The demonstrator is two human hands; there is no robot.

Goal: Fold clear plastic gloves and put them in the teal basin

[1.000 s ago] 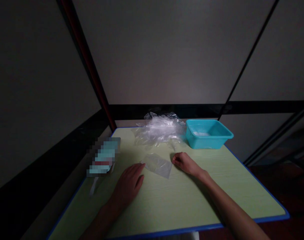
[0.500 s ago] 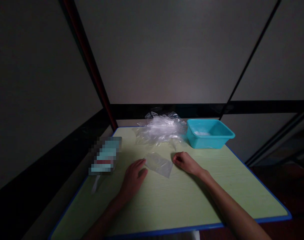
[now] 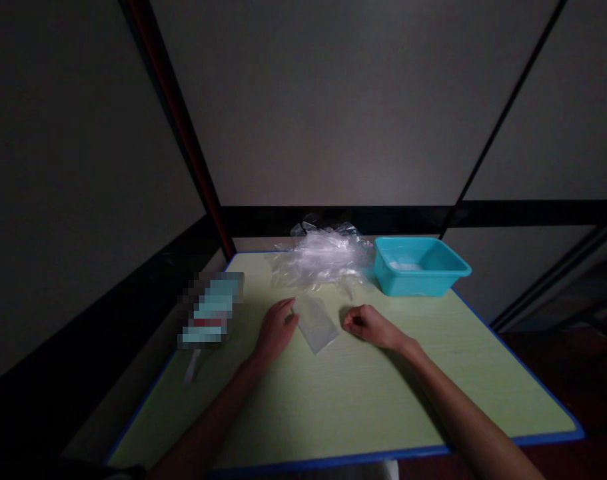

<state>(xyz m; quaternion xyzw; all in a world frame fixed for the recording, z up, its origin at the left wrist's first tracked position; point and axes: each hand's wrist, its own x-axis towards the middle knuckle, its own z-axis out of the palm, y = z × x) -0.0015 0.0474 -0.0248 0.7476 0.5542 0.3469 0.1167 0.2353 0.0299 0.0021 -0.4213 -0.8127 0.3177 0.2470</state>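
A small clear plastic bag (image 3: 317,325) lies flat on the table between my two hands. My left hand (image 3: 276,328) is at the bag's left side, its fingertips touching the upper left corner. The thumb is held apart from the fingers, so this hand is open. To the right of the bag, my right hand (image 3: 367,325) rests on the table with its fingers curled closed. A small gap separates it from the bag, and nothing shows between its fingers. Behind both hands lies a heap of crumpled clear plastic bags (image 3: 328,257).
A turquoise plastic tub (image 3: 416,283) stands at the back right, with something whitish inside. At the left edge lies a pixelated greenish object (image 3: 213,310), a whitish strip (image 3: 191,367) below it. The pale green table (image 3: 343,413) has a blue rim and meets dark-banded panels behind.
My left hand has moved up and slightly right. The small bag has turned, its lower corner now pointing more toward me. My right hand has stayed almost still.
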